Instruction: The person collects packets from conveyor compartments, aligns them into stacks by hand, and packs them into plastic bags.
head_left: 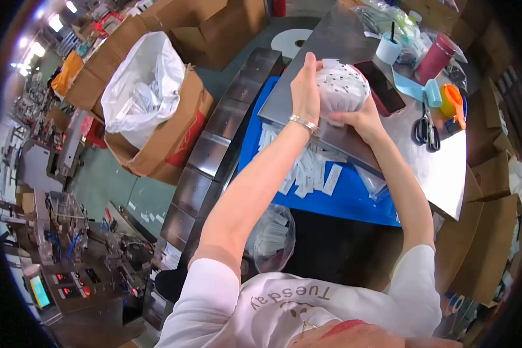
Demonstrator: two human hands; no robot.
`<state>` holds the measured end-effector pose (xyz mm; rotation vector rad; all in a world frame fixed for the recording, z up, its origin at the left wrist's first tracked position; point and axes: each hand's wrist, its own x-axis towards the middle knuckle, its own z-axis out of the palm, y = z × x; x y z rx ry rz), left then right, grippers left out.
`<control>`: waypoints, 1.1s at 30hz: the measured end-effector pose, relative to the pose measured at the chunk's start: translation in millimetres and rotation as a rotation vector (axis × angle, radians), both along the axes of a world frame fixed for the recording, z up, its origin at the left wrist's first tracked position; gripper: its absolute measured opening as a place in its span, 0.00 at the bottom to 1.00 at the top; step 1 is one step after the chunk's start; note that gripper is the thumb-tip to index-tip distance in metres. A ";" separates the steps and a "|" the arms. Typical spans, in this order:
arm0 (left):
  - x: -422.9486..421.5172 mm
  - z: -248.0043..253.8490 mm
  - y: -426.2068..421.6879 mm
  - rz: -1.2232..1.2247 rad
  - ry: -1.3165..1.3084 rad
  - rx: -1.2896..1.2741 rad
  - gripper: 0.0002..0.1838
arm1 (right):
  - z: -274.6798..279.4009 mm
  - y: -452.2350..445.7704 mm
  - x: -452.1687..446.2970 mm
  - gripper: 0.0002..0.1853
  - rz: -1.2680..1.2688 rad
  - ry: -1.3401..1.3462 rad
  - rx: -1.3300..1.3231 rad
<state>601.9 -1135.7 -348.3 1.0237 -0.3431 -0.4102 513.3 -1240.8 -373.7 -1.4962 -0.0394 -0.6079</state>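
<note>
Between my two hands, above the metal table (pixel 409 156), is a rounded bundle of white strips (pixel 343 87) with small dark marks on its top. My left hand (pixel 306 90) presses against its left side, fingers pointing up. On the right side my right hand (pixel 362 116) is wrapped round it, thumb across the lower front and the other fingers partly hidden behind. Loose white packets (pixel 313 171) lie scattered on the blue mat (pixel 354 206) below the table edge. Just right of the bundle lies a dark phone (pixel 383 87).
Scissors (pixel 427 132), an orange tape dispenser (pixel 455 104), a pink cup (pixel 435 58) and a white roll (pixel 388 49) stand or lie at the right. A bag-lined carton (pixel 171 136) is at the left. Metal trays (pixel 211 152) run beside the table.
</note>
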 end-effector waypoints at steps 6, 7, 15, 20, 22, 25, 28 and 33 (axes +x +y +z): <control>0.7 -11.3 -6.5 -0.004 0.025 -0.048 0.32 | -7.0 4.5 -7.0 0.69 -0.051 0.009 -0.050; 0.1 -6.3 -5.3 -0.028 0.098 -0.081 0.31 | -5.8 9.0 -6.4 0.70 -0.065 -0.004 -0.080; -15.0 17.6 -4.9 -0.038 -0.068 -0.015 0.24 | 2.5 12.8 -5.6 0.67 -0.111 0.045 -0.108; -5.4 10.9 -3.3 -0.087 -0.032 -0.029 0.22 | 1.0 11.5 -3.1 0.64 -0.075 0.085 0.013; 8.1 3.9 -4.8 -0.099 0.086 -0.056 0.21 | -4.6 8.2 1.1 0.63 -0.063 0.041 -0.012; 8.2 1.6 -6.3 -0.118 0.149 0.003 0.15 | -8.5 6.8 0.1 0.63 -0.047 -0.005 -0.044; 0.4 2.7 -9.5 -0.107 0.152 0.063 0.12 | -7.7 8.0 -2.3 0.62 -0.043 -0.008 -0.052; 3.1 0.6 -14.4 -0.123 0.134 0.032 0.14 | -10.0 7.8 -2.3 0.62 -0.057 -0.014 -0.044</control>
